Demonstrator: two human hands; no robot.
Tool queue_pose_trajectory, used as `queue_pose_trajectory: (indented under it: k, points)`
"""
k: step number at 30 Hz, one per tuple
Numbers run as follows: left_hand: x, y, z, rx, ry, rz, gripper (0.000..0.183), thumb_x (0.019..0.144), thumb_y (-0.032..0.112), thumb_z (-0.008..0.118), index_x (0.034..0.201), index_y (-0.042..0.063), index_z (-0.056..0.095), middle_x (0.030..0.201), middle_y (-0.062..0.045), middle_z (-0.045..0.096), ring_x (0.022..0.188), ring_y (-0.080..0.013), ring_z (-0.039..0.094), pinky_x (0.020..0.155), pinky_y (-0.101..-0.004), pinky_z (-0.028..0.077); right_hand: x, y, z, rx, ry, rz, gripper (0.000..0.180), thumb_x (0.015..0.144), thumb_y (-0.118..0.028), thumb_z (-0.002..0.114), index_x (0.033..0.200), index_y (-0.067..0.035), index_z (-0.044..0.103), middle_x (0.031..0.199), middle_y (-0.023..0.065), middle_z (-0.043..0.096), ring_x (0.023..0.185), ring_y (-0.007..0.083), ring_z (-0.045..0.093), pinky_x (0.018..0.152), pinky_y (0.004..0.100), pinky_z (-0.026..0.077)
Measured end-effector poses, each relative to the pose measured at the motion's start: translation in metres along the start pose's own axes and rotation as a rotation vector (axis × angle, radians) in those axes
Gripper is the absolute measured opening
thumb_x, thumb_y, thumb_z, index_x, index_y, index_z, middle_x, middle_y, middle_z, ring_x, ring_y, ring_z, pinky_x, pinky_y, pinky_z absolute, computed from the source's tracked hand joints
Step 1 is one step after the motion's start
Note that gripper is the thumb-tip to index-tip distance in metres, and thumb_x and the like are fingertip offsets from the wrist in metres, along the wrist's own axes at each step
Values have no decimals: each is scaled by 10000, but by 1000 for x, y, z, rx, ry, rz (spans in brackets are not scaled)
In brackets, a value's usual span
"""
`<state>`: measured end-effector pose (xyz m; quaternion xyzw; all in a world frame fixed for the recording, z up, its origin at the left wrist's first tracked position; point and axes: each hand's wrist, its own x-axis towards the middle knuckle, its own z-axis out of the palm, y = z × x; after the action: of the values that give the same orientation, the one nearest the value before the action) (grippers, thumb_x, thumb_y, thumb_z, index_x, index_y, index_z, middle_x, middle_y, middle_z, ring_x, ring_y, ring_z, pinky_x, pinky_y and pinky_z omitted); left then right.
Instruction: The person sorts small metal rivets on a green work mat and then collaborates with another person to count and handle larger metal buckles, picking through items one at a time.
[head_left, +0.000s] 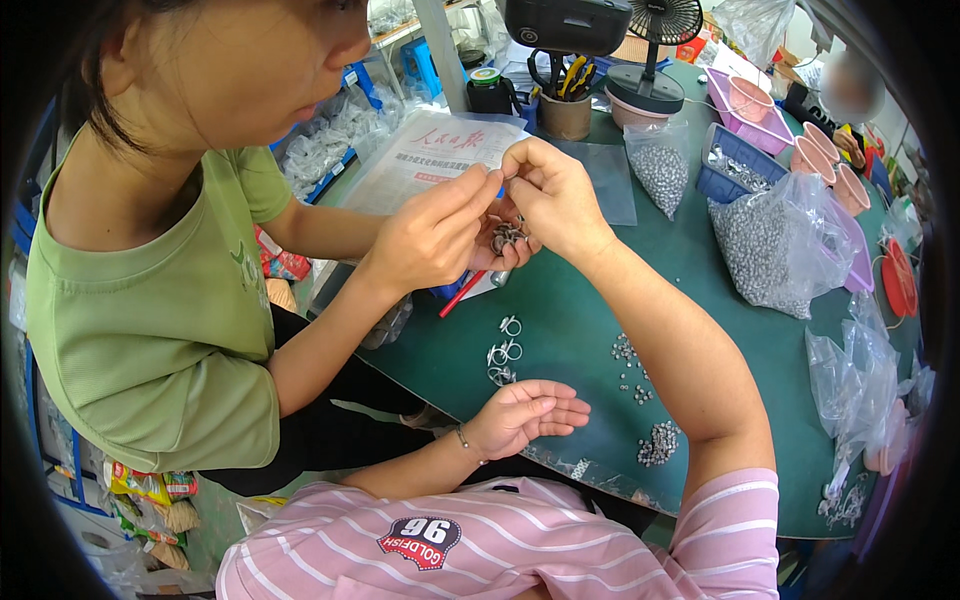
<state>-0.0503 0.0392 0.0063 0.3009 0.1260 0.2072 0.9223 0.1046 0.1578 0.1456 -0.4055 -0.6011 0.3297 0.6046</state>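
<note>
My left hand (525, 420) lies palm up near the table's edge, fingers apart and empty, with a bracelet on its wrist. Several metal rings (508, 351) lie just beyond it. My right hand (559, 191) reaches far forward, thumb and fingertips pinched together at the fingertips of a co-worker's hand (442, 225); whether a small part is between them cannot be made out. Below, the co-worker's other hand cups several small metal pieces (507, 237). Small metal beads (658, 444) form a pile beneath my right forearm, with more scattered above it.
A co-worker in a green shirt (150, 300) leans in from the left. Bags of metal beads (765, 247), a blue basket (739, 169) and pink cups (814, 159) stand at the right. A tool pot (564, 116), a small fan (664, 22) and a printed sheet (427, 154) are at the back.
</note>
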Motion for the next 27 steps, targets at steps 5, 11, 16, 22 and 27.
queue_pose_trajectory:
  k: [5,11,16,22,27]
  points:
    - [0,1,1,11,0,0,249,913,72,406,1125,-29,489,1121,-235,532,1026,-281,560,861,-347,475,-2,-6,-3,44,-21,143,132,757,93,455,821,-6,514,743,43,541,665,90,544,556,242,458]
    - [1,0,2,1,-9,7,248,911,72,411,1126,-24,492,1120,-236,533,1023,-280,563,857,-346,478,-1,6,0,85,65,1,120,768,79,494,867,13,509,760,59,563,682,101,572,571,239,474]
    - [1,0,1,3,-1,7,251,911,72,412,1127,-26,494,1118,-238,534,1023,-284,563,851,-341,482,0,9,1,66,45,24,119,767,61,527,883,37,528,760,67,583,667,101,579,567,238,476]
    - [1,0,0,2,-9,16,258,911,66,405,1135,-32,488,1118,-243,533,1026,-289,561,849,-340,483,0,-3,-4,-41,-15,169,128,775,5,565,891,33,611,708,77,624,598,108,582,525,240,475]
    - [1,0,1,1,-2,16,262,910,59,400,1140,-36,483,1120,-247,532,1027,-293,561,849,-342,484,-4,-8,-4,-42,-51,224,136,785,-2,564,903,27,626,699,81,627,583,109,578,499,248,468]
